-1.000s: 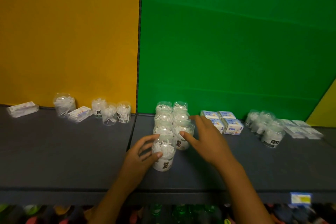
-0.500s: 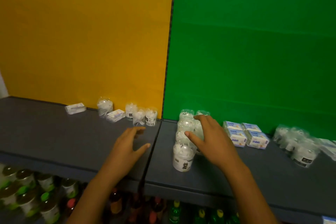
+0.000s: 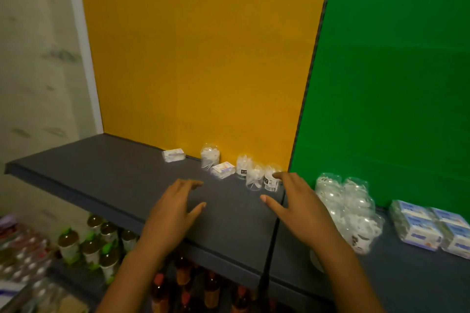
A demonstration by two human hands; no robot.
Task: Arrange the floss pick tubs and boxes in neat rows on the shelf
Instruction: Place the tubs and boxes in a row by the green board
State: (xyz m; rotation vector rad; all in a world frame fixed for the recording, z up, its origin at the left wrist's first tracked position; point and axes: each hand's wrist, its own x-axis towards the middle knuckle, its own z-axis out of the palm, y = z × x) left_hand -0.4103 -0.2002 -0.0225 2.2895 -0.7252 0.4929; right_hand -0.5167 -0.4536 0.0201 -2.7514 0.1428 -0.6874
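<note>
Lowest in the frame, below the shelf's front edge, bottles (image 3: 104, 254) with dark caps fill a lower level at the bottom left. Just above them, both hands hover over the grey shelf (image 3: 106, 173) at mid-frame. The left hand (image 3: 173, 213) has its fingers spread wide and holds nothing; the right hand (image 3: 300, 208) is likewise spread and holds nothing, its fingertips reaching to the nearest of the loose tubs.

To the right of the right hand, at the frame's centre right, a block of clear floss pick tubs (image 3: 348, 206) stands in two tight rows running toward the green back panel (image 3: 394, 84). Beside it, at the right edge, the blue-and-white boxes (image 3: 429, 226) sit squared up together. This part looks done, as far as the blur allows.

Further back, along the yellow panel (image 3: 203, 46), the rest is unsorted. A cluster of small tubs (image 3: 256, 173) stands unevenly, one of them tilted; a flat box (image 3: 223, 170) lies askew beside them, a lone tub (image 3: 209, 157) stands behind it, and another box (image 3: 173, 155) lies apart to the left.

By my reading roughly half is arranged, and the loose group at the yellow panel remains to be lined up.
</note>
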